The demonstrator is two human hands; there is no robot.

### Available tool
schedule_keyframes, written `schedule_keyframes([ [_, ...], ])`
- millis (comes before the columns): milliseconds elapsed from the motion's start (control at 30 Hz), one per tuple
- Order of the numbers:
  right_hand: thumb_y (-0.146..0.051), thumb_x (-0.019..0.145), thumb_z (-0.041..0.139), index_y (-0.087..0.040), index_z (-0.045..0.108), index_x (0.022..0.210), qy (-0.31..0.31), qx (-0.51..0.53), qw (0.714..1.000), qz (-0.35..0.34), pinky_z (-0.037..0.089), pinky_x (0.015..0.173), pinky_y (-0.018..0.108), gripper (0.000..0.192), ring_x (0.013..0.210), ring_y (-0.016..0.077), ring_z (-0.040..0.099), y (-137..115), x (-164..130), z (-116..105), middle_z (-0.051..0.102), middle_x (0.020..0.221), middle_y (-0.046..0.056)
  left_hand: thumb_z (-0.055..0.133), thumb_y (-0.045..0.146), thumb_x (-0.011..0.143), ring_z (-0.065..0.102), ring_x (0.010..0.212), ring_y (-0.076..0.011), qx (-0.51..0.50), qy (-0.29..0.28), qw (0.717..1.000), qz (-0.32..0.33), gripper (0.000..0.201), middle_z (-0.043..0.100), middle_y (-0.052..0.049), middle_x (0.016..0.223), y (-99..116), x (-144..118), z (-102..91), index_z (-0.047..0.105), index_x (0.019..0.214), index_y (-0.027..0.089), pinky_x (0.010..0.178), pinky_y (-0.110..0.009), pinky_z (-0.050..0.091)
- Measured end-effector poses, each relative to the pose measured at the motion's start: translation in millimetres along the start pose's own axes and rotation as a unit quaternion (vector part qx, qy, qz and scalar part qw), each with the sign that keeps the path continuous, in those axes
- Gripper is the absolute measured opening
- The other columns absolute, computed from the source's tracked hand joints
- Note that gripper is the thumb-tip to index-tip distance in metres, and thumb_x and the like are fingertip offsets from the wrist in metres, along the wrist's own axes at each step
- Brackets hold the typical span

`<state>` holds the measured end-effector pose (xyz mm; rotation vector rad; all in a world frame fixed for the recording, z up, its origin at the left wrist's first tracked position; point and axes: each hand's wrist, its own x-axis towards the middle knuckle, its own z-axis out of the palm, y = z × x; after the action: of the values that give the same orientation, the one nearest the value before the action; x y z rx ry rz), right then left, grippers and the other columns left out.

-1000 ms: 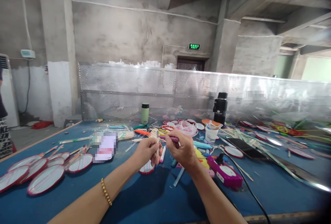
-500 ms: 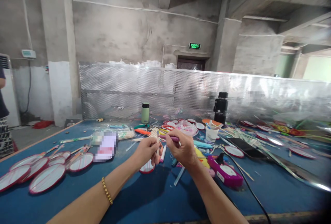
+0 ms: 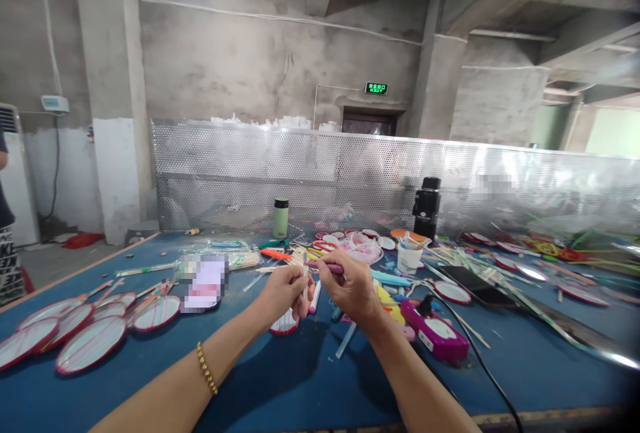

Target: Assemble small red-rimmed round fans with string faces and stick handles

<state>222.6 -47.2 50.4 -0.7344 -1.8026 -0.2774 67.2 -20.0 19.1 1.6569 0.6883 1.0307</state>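
My left hand [image 3: 286,291] is closed in a pinch on a thin pale flat stick [image 3: 305,274] that points upward. Just below that hand shows part of a round white disc with a red rim [image 3: 284,325]; whether it joins the stick is hidden by my fingers. My right hand [image 3: 353,287] grips a purple pen [image 3: 334,267], its tip at or very close to the stick. A white-and-pink marker [image 3: 315,297] lies between my hands. Several similar red-rimmed discs on sticks [image 3: 93,345] are piled at the left.
A phone [image 3: 204,284] lies left of my hands. Behind stand a green tumbler [image 3: 281,219] and a black thermos [image 3: 427,209]. To the right are a white cup with tools [image 3: 409,258], a purple power strip [image 3: 436,331] with a black cable, and a dark tablet-like slab [image 3: 477,286].
My hands, the stick and the pen hold nearly the same position; the right hand shifts only very slightly left. The person at the left edge has moved a little out of view.
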Motion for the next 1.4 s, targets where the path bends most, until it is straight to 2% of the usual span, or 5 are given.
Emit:
schedule_keyframes([
  [167,-0.02,0.085,0.054,-0.018,0.064,0.075,0.017,0.012,1.0,-0.001,0.039,0.051,0.022,0.014,0.054,0.0106,0.051,1.4,-0.2,0.3,0.059,0.063,0.001,0.052,0.034,0.079,0.054,0.033,-0.0121,0.0,0.003,1.0,-0.003,0.02,0.059,-0.001,0.044,-2.1,1.2,-0.2,0.052,0.071,0.015,0.031,-0.017,0.037],
  [367,-0.02,0.085,0.054,-0.017,0.066,0.076,0.002,0.004,1.0,0.003,0.039,0.05,0.022,0.015,0.054,0.0107,0.051,1.6,0.2,0.0,0.058,0.061,0.0,0.05,0.032,0.08,0.053,0.032,-0.0108,0.008,0.007,1.0,0.003,0.02,0.059,-0.001,0.044,0.8,-1.7,0.2,0.051,0.068,0.016,0.031,-0.017,0.037],
  [533,-0.02,0.085,0.054,-0.018,0.063,0.074,0.023,0.005,1.0,-0.007,0.04,0.052,0.022,0.015,0.055,0.0109,0.052,2.1,0.4,-0.1,0.059,0.063,0.001,0.052,0.034,0.08,0.053,0.032,-0.0109,0.0,-0.001,1.0,0.002,0.021,0.059,-0.001,0.044,0.5,-0.8,-0.1,0.052,0.069,0.016,0.031,-0.017,0.037],
  [1200,-0.02,0.084,0.054,-0.018,0.064,0.075,0.005,-0.001,1.0,0.003,0.039,0.051,0.022,0.014,0.056,0.0115,0.052,2.0,-0.1,-0.1,0.058,0.063,0.001,0.05,0.032,0.079,0.055,0.034,-0.0116,-0.008,0.005,1.0,-0.005,0.017,0.058,0.001,0.046,0.2,-0.7,0.3,0.052,0.075,0.015,0.031,-0.017,0.038],
  [1400,-0.019,0.085,0.054,-0.018,0.063,0.075,0.024,0.004,1.0,-0.001,0.04,0.054,0.023,0.013,0.057,0.0112,0.052,4.3,-0.8,0.7,0.06,0.065,0.001,0.05,0.032,0.077,0.054,0.033,-0.0116,-0.006,0.003,1.0,-0.007,0.018,0.059,0.0,0.046,-0.6,-0.1,0.6,0.052,0.075,0.015,0.03,-0.017,0.037],
])
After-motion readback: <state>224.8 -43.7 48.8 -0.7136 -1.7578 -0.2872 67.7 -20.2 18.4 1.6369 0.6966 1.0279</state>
